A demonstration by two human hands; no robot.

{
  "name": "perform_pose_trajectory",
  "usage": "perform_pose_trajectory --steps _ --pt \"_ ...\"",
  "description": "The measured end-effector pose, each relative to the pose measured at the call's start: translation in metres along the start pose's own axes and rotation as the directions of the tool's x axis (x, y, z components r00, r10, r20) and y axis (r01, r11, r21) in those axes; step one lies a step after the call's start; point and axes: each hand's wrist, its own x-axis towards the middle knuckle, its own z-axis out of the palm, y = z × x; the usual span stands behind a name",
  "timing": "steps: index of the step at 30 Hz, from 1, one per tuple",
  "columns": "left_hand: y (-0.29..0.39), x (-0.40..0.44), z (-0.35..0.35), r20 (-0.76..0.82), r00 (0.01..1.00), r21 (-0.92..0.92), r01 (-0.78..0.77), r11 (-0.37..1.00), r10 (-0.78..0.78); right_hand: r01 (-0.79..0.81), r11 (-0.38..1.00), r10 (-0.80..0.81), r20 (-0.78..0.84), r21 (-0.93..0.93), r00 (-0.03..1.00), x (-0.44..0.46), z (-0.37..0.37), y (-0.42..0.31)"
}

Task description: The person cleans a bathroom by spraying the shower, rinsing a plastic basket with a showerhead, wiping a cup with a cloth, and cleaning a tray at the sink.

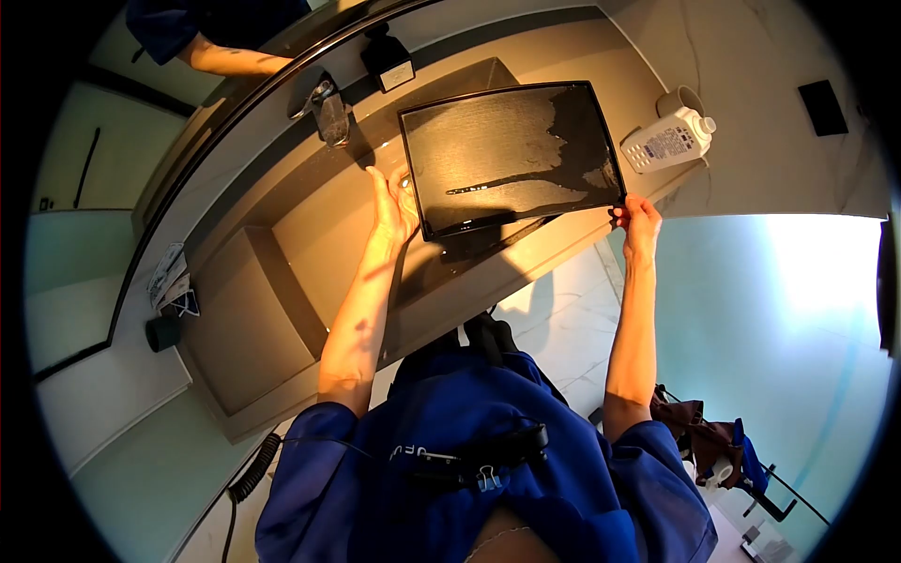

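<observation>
A black rectangular tray [511,155] with a raised rim is held tilted above the sink counter. Its inner surface is wet, with a dark streak and patches of water. My left hand [394,206] is at the tray's left edge, its thumb up and apart, some fingers partly hidden against the rim. At the lower right corner, my right hand [641,223] pinches the rim between thumb and fingers. The tap [330,111] rises just beyond my left hand.
A white bottle [671,141] and a cup [679,99] stand to the right. At the back is a dark square bottle [387,61]. A mirror edge [202,155] runs along the left; a dark cup [162,333] and small packets [172,281] sit by it. Bags [709,436] hang lower right.
</observation>
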Motion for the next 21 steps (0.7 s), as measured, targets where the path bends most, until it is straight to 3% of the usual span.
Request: perform_pose_trajectory --steps 11,15,18,21 --pt "0.015 -0.021 0.015 0.02 1.0 0.134 -0.007 0.991 0.004 0.026 1.0 -0.026 -0.02 0.001 0.999 -0.006 -0.001 -0.015" --pt "0.018 -0.015 0.02 0.039 0.995 -0.07 0.097 0.993 -0.094 0.022 1.0 -0.022 -0.01 0.015 1.0 -0.005 -0.003 -0.014" --pt "0.022 -0.022 0.032 0.011 0.994 -0.074 0.112 0.991 -0.112 0.028 0.999 -0.028 0.018 0.035 0.999 -0.005 -0.005 -0.015" --pt "0.014 0.008 -0.021 0.276 0.939 -0.127 0.249 0.96 -0.207 0.044 0.998 -0.044 0.017 0.037 0.999 -0.007 -0.005 -0.019"
